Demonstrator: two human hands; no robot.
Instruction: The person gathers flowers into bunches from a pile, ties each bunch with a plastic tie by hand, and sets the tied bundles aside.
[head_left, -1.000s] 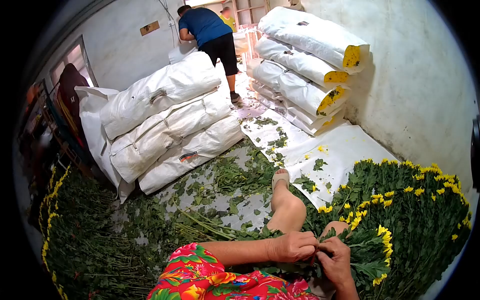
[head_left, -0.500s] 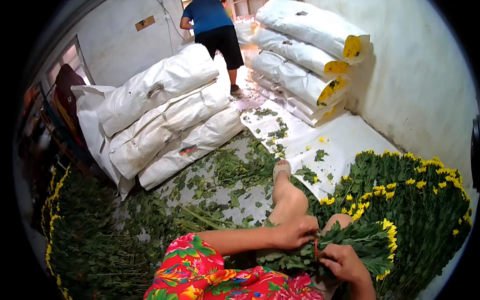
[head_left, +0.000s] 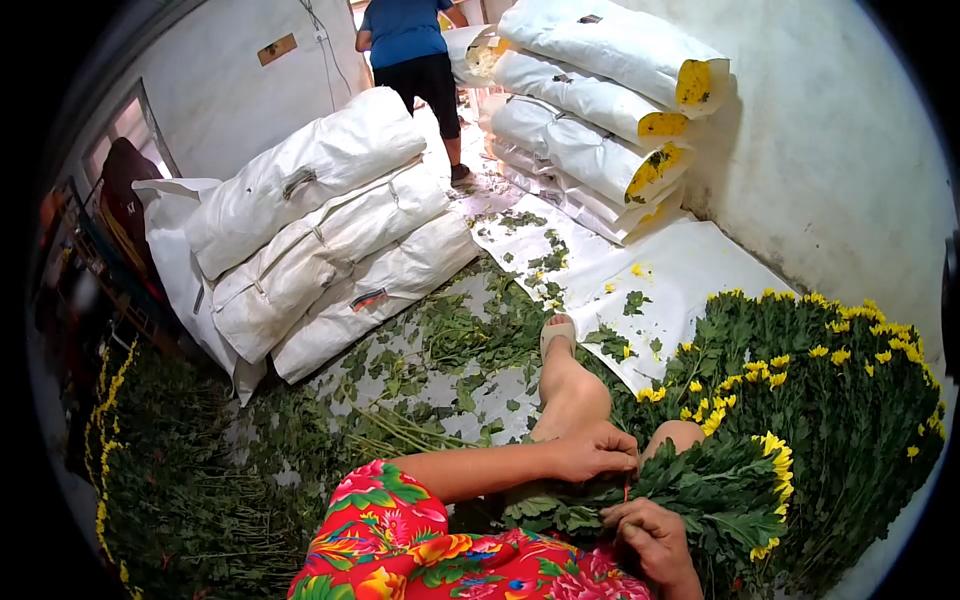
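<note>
A bunch of yellow chrysanthemums lies across my lap, its blooms to the right and its leafy stems to the left. A thin red tie crosses the stems between my hands. My left hand is closed above the bunch, thumb and fingers pinched at the tie's upper end. Below it, my right hand is curled in against the stems, its fingertips at the tie's lower end. The knot, if there is one, is too small to make out.
Cut chrysanthemums are heaped at right, more greenery at left. White wrapped bundles are stacked at left, others by the wall. Loose leaves litter the floor sheet. A person in blue stands at the back.
My right hand has moved left and down along the bunch, its fingers now curled further in. My left hand has shifted slightly up. The person at the back has moved a little left.
</note>
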